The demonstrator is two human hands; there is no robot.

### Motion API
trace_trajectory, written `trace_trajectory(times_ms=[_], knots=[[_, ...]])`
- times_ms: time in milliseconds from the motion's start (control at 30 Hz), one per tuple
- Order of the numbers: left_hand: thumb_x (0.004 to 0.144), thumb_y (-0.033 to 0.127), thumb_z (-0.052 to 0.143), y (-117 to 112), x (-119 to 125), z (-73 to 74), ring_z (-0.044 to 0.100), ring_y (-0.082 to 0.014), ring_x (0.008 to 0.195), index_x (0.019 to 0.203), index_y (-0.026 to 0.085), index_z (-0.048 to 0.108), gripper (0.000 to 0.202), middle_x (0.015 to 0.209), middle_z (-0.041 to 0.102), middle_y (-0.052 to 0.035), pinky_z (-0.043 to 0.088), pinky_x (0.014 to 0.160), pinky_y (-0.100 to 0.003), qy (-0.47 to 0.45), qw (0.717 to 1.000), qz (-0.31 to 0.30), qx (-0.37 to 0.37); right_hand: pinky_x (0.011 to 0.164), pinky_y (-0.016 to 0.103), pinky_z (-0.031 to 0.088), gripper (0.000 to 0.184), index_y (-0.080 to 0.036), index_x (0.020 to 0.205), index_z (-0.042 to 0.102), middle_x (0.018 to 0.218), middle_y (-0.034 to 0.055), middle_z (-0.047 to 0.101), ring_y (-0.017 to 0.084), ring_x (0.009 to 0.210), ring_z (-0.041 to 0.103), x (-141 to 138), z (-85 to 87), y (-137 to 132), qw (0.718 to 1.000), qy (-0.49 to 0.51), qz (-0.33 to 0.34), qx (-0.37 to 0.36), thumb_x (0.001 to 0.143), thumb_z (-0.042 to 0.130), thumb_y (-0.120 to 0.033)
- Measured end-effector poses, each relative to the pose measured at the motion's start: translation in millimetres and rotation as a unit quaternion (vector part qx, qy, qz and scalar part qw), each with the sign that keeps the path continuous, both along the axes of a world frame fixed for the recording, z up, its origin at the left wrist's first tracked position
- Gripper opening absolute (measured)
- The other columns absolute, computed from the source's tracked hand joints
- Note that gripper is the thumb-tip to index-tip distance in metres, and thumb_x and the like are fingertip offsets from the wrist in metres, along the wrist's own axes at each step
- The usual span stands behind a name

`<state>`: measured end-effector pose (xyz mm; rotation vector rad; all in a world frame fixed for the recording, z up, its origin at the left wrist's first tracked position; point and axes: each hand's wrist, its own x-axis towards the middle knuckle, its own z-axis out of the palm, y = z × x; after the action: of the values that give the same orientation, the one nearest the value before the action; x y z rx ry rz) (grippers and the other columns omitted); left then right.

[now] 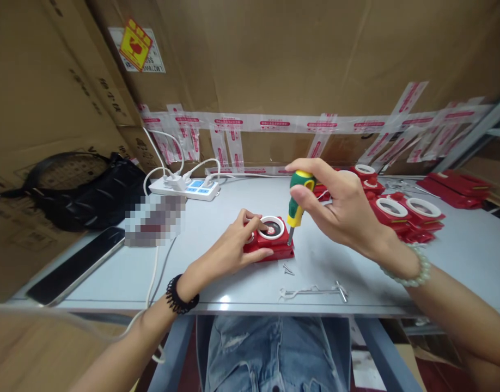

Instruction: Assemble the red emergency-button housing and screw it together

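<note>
My left hand [231, 242] is closed around a small red case [279, 252] with a white ring on its top, the index finger reaching over the round dark window. In my right hand [346, 218] is a screwdriver [293, 216] with a green and yellow handle, tilted slightly. Its tip meets the right corner of the red case; whether a screw sits under it cannot be made out. A few loose screws [288, 269] lie just in front of the case. Closer to the table edge rests a thin metal rod [315, 292] with a crossbar and white string.
Several similar red cases [424, 218] stand at the right, with a larger red piece [456, 188] beyond. A white power strip [188, 188] with cables lies at the back left. A phone [76, 267] and a black bag [90, 190] are at the left. Cardboard [274, 65] walls the back.
</note>
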<state>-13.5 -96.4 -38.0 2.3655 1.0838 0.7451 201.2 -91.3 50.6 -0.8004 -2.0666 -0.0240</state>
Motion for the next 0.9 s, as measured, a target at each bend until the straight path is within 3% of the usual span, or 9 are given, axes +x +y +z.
trace_trajectory(times_ms=[133, 367, 600, 767, 900], knots=[[0.085, 0.043, 0.059, -1.1, 0.3, 2.2, 0.050, -0.0230, 0.109, 0.121, 0.024, 0.044, 0.043, 0.114, 0.043, -0.0073, 0.046, 0.098, -0.042, 0.003, 1.000, 0.000, -0.012, 0.075, 0.028, 0.051, 0.031, -0.021, 0.118, 0.058, 0.102, 0.0027, 0.068, 0.013, 0.082, 0.064, 5.2, 5.4, -3.4, 0.997, -0.012, 0.053, -0.062, 0.095, 0.039, -0.029], [0.082, 0.044, 0.063, 0.4, -1.2, -5.1, 0.045, -0.0269, 0.123, 0.144, 0.029, 0.012, 0.081, 0.131, 0.039, -0.0115, 0.041, 0.102, -0.047, -0.022, 0.999, 0.016, -0.022, 0.081, 0.024, 0.051, 0.024, -0.023, 0.109, 0.062, 0.108, -0.0004, 0.068, 0.012, 0.090, 0.065, 6.0, 12.3, -9.3, 0.995, -0.013, 0.076, -0.061, 0.087, 0.058, -0.032], [0.083, 0.046, 0.061, -2.3, 0.0, 1.1, 0.055, -0.0252, 0.110, 0.128, 0.025, 0.039, 0.054, 0.124, 0.052, -0.0088, 0.047, 0.095, -0.044, -0.014, 0.998, 0.013, -0.062, 0.066, 0.028, 0.054, 0.024, -0.022, 0.095, 0.064, 0.084, -0.0006, 0.067, 0.013, 0.070, 0.061, 6.0, 5.1, -8.5, 0.998, 0.056, 0.031, -0.019, 0.077, 0.069, -0.037], [0.081, 0.045, 0.064, -2.5, 1.3, 5.4, 0.057, -0.0245, 0.106, 0.124, 0.023, 0.043, 0.053, 0.121, 0.055, -0.0085, 0.048, 0.091, -0.043, -0.020, 0.997, 0.023, -0.064, 0.076, 0.032, 0.054, 0.028, -0.024, 0.111, 0.061, 0.098, 0.0021, 0.069, 0.015, 0.084, 0.064, 5.9, -11.1, -1.1, 0.995, 0.086, 0.032, 0.038, 0.084, 0.063, -0.027], [0.080, 0.045, 0.064, -2.4, 1.3, 6.8, 0.057, -0.0242, 0.102, 0.123, 0.022, 0.044, 0.052, 0.119, 0.056, -0.0094, 0.049, 0.088, -0.043, -0.014, 0.998, 0.025, -0.057, 0.082, 0.032, 0.054, 0.034, -0.026, 0.116, 0.059, 0.107, 0.0023, 0.068, 0.015, 0.089, 0.066, 9.4, -16.1, -3.3, 0.993, 0.106, 0.048, 0.025, 0.082, 0.064, -0.024]])
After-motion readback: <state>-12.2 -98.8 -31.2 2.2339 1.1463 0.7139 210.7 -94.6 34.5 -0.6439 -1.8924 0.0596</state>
